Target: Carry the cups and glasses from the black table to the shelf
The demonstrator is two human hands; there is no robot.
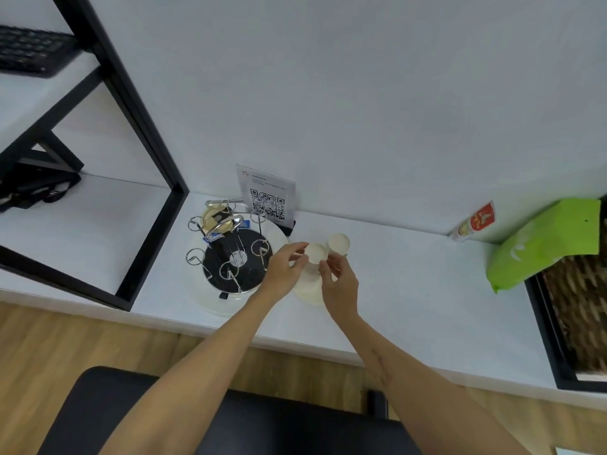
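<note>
Both hands meet over the white shelf (410,290) around a stack of white cups (316,252). My left hand (285,267) curls its fingers round the left side of the top cup. My right hand (338,284) pinches the stack from the right, hiding part of it. The wider bottom of the stack (310,292) stands on the shelf. A second white cup (339,243) stands upright just behind, open end up. The black table (230,421) lies at the bottom edge, under my forearms.
A wire cup rack on a round black base (235,257) stands on a white plate just left of the cups. Behind are a QR-code sign (267,200), a leaning sachet (476,223) and a green bag (545,247). A black frame (144,152) bounds the shelf's left.
</note>
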